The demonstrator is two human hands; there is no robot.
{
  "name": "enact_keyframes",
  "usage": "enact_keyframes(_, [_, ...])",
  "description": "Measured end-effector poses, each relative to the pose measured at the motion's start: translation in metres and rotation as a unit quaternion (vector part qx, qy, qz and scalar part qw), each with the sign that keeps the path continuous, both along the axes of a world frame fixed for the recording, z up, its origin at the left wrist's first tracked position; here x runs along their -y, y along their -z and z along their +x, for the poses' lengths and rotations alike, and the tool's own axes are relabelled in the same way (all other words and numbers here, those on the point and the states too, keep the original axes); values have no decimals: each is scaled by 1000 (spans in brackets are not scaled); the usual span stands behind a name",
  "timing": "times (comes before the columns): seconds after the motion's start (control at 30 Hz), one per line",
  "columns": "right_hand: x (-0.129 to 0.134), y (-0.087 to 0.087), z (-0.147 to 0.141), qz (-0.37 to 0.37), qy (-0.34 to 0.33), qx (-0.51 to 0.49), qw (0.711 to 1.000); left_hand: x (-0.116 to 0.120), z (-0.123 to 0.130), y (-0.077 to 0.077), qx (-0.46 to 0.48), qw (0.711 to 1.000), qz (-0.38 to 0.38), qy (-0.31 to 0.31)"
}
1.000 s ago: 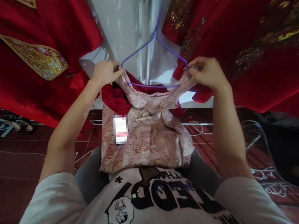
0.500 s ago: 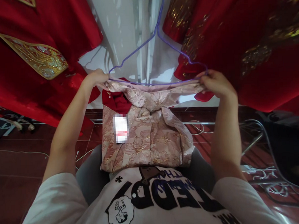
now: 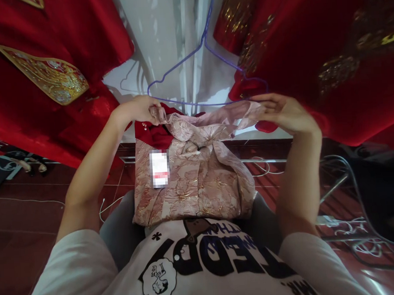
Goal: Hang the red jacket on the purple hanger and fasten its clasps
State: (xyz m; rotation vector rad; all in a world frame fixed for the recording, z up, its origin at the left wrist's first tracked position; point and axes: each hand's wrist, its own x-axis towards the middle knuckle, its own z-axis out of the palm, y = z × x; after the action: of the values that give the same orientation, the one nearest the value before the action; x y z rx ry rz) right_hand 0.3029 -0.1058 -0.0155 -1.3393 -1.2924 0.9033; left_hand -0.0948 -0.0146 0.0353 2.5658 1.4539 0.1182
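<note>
A pink brocade garment [image 3: 182, 187] with a gold flower pattern lies folded over my lap, a white tag [image 3: 159, 168] on its front. My left hand [image 3: 139, 110] pinches the left end of its raised upper edge, which is bunched there. At the right end of that edge, the pale lining sits between the thumb and fingers of my right hand [image 3: 287, 114], whose fingers are fairly straight. Just above the edge hangs a purple wire hanger [image 3: 180, 66], apart from the cloth at its left corner. A red piece of cloth [image 3: 155, 134] lies on the garment's upper left.
Red gowns with gold decoration hang at left [image 3: 58, 49] and right [image 3: 298, 73]. A pale wall [image 3: 159, 31] stands behind the hanger. On the right is a black chair [image 3: 378, 191] with a metal frame, cables [image 3: 367, 244] lying near it. Shoes [image 3: 34, 165] stand at far left.
The hanger's lower bar has come away from the garment's edge and now hangs a little above it. My left hand has moved inward to the right, and the edge is slacker.
</note>
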Motion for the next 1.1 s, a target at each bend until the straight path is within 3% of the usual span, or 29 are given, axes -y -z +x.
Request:
enact_keyframes(0.13, [2,-3,0,16,64,29,997,0,6,5,-5,996,90,-10])
enact_keyframes(0.3, [-6,5,3,60,105,53,991,-9,35,32,36,973,141,181])
enact_keyframes(0.4, [-10,9,10,86,125,116,982,-14,51,52,54,961,139,231])
enact_keyframes(0.6, [-5,8,23,85,173,225,955,-11,53,68,90,961,122,229])
enact_keyframes(0.8, [-14,22,49,37,280,270,920,-2,43,73,124,952,137,243])
enact_keyframes(1.0, [-28,37,62,94,251,198,943,0,42,76,132,949,147,244])
enact_keyframes(1.1, [-33,39,59,131,254,202,937,0,42,77,134,951,147,238])
